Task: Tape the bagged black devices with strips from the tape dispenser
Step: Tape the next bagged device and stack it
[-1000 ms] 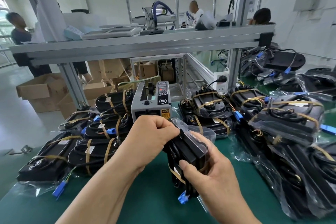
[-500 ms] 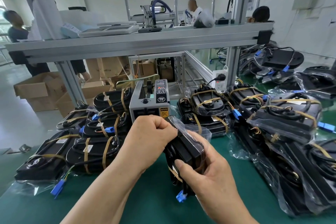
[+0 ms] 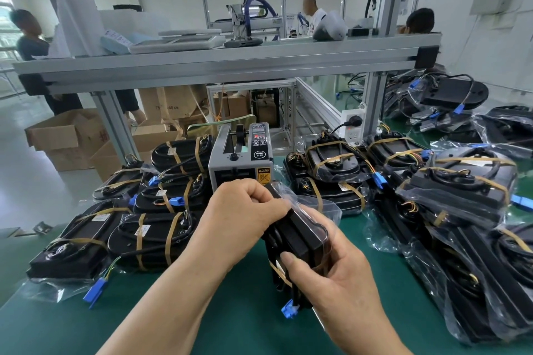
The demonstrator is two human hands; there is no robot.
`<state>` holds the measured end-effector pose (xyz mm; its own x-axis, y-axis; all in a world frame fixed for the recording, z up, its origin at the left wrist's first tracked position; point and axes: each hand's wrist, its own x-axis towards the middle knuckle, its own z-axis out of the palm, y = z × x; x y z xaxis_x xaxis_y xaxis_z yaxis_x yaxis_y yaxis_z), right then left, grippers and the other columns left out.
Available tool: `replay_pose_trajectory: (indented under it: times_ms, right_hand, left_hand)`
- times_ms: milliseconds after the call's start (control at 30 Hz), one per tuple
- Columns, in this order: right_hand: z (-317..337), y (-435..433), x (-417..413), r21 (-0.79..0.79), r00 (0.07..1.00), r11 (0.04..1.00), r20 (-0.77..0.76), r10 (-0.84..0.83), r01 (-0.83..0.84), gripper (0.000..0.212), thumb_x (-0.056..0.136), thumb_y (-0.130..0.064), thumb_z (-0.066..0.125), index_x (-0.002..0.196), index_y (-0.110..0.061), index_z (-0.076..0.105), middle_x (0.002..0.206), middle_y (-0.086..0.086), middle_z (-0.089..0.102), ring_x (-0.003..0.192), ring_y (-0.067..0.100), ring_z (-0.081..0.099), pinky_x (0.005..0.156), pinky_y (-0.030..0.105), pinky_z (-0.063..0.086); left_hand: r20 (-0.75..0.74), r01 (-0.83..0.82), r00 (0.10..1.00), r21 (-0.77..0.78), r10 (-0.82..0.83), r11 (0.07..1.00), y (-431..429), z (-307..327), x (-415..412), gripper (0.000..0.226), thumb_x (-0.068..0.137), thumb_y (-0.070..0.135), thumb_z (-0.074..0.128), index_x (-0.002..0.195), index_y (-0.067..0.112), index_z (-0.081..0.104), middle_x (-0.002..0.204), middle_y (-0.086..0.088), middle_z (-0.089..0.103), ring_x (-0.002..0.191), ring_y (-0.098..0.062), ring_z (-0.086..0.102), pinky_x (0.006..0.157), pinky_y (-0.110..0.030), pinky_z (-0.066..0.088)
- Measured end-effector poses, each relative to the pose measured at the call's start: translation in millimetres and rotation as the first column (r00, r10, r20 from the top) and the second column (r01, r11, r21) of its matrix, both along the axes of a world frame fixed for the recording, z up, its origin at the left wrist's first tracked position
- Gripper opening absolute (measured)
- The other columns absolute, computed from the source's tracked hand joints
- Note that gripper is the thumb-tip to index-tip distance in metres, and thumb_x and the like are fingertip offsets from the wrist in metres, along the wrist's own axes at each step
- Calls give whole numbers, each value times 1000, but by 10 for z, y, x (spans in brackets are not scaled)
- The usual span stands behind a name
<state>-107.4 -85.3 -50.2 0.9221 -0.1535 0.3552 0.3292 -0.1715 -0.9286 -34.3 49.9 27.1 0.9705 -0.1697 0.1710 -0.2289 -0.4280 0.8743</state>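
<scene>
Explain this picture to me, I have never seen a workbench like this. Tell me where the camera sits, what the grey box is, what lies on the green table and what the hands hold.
No machine arm here: the camera is worn on a person's head and looks down at their own two hands. The left hand grips the top of a bagged black device standing on end. The right hand grips its lower part, thumb at a brown tape strip. The grey box behind them is the tape dispenser. On the green table lie many more bagged devices bound with brown strips, in a left stack and a right pile.
</scene>
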Motion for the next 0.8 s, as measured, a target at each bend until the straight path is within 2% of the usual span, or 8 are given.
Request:
replay_pose_trajectory:
  times_ms: [133,267,333,400,500,567,700,800]
  right_hand:
    - [-4,-2,-5,-16,1000,1000,11,5,-4,59,69,-35,70,123,-56,57,104,-11,75,91,12,71,84,30,60]
    - [-16,-6,-3,8,1000,1000,24,-10,10,57,68,-32,71,118,-57,59,101,-13,75,88,8,72,78,22,58]
    - [-23,-4,-8,21,1000,1000,30,-9,9,57,67,-32,72,117,-57,60,100,-14,75,87,7,72,76,18,56]
    - [-21,-7,-17,30,999,1000,43,-4,3,57,68,-30,72,117,-57,60,100,-14,75,87,6,72,74,16,55]
    - [-17,-29,-25,42,998,999,63,10,-13,58,70,-27,73,118,-56,61,103,-14,76,90,6,72,75,15,55]
    - [-15,-42,-29,53,997,998,74,18,-22,58,70,-24,73,118,-55,61,105,-13,76,92,7,72,76,16,55]
    - [-7,-59,-42,87,995,995,88,38,-46,59,71,-21,74,117,-55,63,108,-13,75,99,8,72,79,17,55]
    - [-24,-78,-42,140,993,988,104,49,-64,58,68,-27,76,120,-51,64,111,-9,75,102,13,72,82,22,57]
  left_hand:
    - [15,8,1000,-15,-8,1000,20,-58,22,37,56,57,74,66,22,63,46,15,43,46,-6,40,56,-31,44]
    - [-14,106,994,-19,-106,994,63,-64,63,48,47,64,79,66,23,62,48,16,40,48,-5,37,53,-25,37]
    - [-38,129,991,-22,-130,991,80,-59,87,50,45,63,82,66,21,62,48,16,41,47,-5,37,51,-22,37]
    - [-34,134,990,-32,-135,991,87,-63,116,42,54,54,87,65,20,64,49,14,44,48,-5,39,50,-19,38]
    - [-35,82,996,-111,-86,990,81,-92,168,25,72,31,85,66,14,67,57,3,53,55,-11,47,55,-23,44]
    - [-44,44,998,-158,-52,987,76,-116,185,21,76,24,83,68,13,68,61,-1,58,60,-14,52,59,-25,48]
    - [-71,13,997,-209,-28,978,57,-157,208,19,77,25,83,80,15,67,70,-3,61,69,-16,57,72,-32,49]
    - [-128,2,991,-203,-28,979,62,-186,196,22,77,36,83,91,24,71,76,2,66,75,-14,62,74,-28,50]
